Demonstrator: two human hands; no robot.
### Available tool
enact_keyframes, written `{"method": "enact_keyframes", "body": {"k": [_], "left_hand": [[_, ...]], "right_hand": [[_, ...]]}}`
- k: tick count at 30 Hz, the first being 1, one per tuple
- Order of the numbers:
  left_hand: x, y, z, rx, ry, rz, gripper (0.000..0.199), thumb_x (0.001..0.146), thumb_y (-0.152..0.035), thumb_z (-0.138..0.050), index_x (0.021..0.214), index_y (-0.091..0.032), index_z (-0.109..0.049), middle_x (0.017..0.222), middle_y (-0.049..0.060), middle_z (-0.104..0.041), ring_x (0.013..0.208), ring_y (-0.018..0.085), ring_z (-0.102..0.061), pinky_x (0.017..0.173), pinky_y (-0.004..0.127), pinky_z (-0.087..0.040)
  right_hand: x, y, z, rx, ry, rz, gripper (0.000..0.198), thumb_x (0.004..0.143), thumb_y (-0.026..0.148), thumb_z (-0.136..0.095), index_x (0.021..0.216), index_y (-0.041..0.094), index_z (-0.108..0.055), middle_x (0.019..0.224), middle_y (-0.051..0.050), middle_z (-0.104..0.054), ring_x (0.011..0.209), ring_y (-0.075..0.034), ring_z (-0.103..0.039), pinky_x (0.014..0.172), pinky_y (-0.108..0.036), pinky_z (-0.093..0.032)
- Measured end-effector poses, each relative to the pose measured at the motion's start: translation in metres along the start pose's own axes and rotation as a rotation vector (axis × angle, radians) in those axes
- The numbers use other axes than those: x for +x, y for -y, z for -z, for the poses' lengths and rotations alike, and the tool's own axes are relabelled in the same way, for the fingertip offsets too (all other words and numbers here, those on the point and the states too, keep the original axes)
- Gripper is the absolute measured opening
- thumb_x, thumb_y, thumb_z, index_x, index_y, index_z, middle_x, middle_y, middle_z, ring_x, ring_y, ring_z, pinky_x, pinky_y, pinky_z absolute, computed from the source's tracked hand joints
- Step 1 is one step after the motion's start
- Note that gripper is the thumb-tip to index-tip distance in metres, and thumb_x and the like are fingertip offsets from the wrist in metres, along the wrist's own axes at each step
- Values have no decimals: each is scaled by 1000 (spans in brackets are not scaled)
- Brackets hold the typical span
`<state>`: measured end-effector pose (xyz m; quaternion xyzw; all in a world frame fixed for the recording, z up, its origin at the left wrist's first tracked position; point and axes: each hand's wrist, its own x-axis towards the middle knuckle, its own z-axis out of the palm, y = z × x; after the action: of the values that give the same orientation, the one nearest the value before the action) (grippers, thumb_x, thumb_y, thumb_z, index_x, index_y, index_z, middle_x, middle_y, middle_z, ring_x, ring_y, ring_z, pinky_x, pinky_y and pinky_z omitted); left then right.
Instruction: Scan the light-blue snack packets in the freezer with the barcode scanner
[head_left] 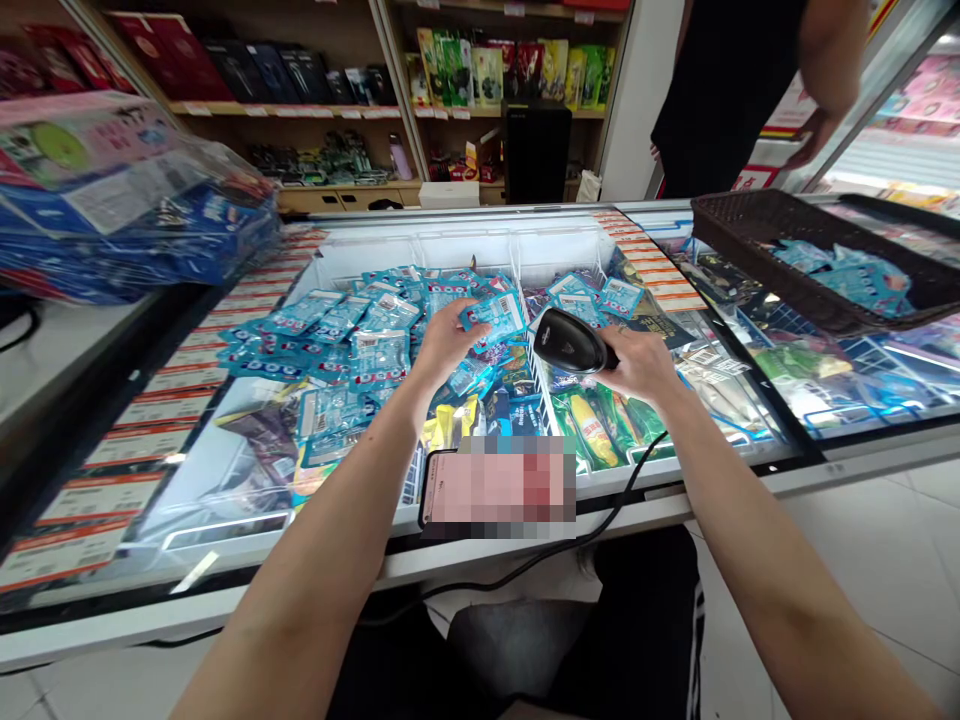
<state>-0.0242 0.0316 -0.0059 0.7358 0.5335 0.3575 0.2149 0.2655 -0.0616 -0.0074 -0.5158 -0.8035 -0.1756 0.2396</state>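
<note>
Above the middle of a glass-topped freezer, my left hand [450, 345] pinches a small blue packet [496, 320] by its left end, its printed label facing up. My right hand [636, 362] is wrapped around the handle of a black barcode scanner [568, 342]. The scanner's head points left at the packet, with a small gap between them. Under and left of my left hand lies a heap of similar blue packets [379, 355]. A few more blue packets [574, 292] lie beyond the scanner, right of a white wire divider [531, 372].
A blurred-out phone [480, 490] lies at the freezer's front edge. The scanner's black cable [517, 572] hangs along that edge. A brown basket [787, 225] with blue packets stands right; plastic-wrapped boxes [135, 200] stand left. A person [727, 100] in black stands behind.
</note>
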Motion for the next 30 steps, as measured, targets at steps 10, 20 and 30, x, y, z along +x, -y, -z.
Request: {"method": "enact_keyframes", "body": {"k": [10,20,30], "left_hand": [[1,4,0,23,-7,-24,49,74,-45,-59,118,-21,-58,65,-2,-43,63,11,-43,55,23,-34],[1,3,0,22,0,-22,49,75,-43,-60,118,-21,-58,66,-1,-44,62,11,-43,55,24,-34],[-1,2,1,41,-5,-30,49,76,-45,-57,120,-22,-57,71,0,-48,64,12,-45,57,25,-35]], "right_hand": [[0,1,1,10,23,-20,34,76,41,-55,97,15,-62,78,-6,-67,71,-19,-60,58,-26,-33],[0,0,2,14,33,-24,35,76,43,-56,97,16,-62,78,-6,-66,72,-20,-60,58,-26,-33],[0,-1,-1,9,-29,-13,32,76,39,-55,98,16,-62,80,-5,-67,73,-19,-61,58,-26,-34]]}}
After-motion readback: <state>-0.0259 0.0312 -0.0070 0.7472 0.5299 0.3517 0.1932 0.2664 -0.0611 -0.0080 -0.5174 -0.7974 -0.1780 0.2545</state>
